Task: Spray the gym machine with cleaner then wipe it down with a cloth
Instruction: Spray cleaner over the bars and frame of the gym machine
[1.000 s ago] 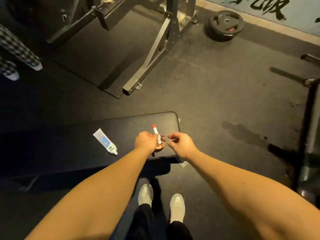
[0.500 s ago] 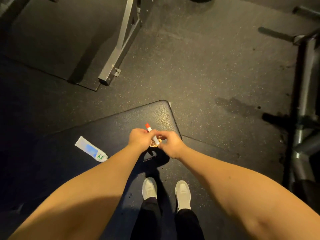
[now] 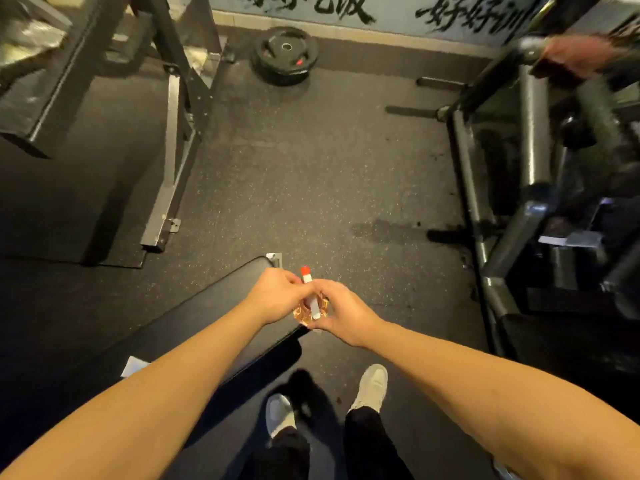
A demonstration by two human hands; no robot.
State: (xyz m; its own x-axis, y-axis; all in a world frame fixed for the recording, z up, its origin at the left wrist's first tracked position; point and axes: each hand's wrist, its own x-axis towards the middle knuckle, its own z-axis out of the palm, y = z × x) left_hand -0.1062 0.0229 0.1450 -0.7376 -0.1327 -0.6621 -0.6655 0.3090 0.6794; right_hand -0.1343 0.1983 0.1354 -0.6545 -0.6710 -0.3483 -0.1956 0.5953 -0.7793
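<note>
1. In the grip: bottle [image 3: 314, 306] body was white; its cap [image 3: 305, 270] was red.
2. Also in the grip, around the bottle's lower end: wrapper [image 3: 303, 315] was amber-orange, glossy and crinkled.
3. Under and left of the grip: bench pad [image 3: 207, 327] was plain black.
4. Beyond the grip: floor [image 3: 311, 174] was dark grey with fine pale speckles.
5. Far beyond the grip: weight plate [image 3: 284, 53] was black with a small red mark; wall [image 3: 391, 12] was pale blue-grey with black brush characters.
6. Nearer than the grip: shoes [image 3: 372, 386] were white, trousers [image 3: 367, 445] black.

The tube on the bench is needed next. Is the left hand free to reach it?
Probably not yet: the left hand grips the red-capped bottle with the right hand. The tube lies near on the bench, beneath the forearm.
</note>
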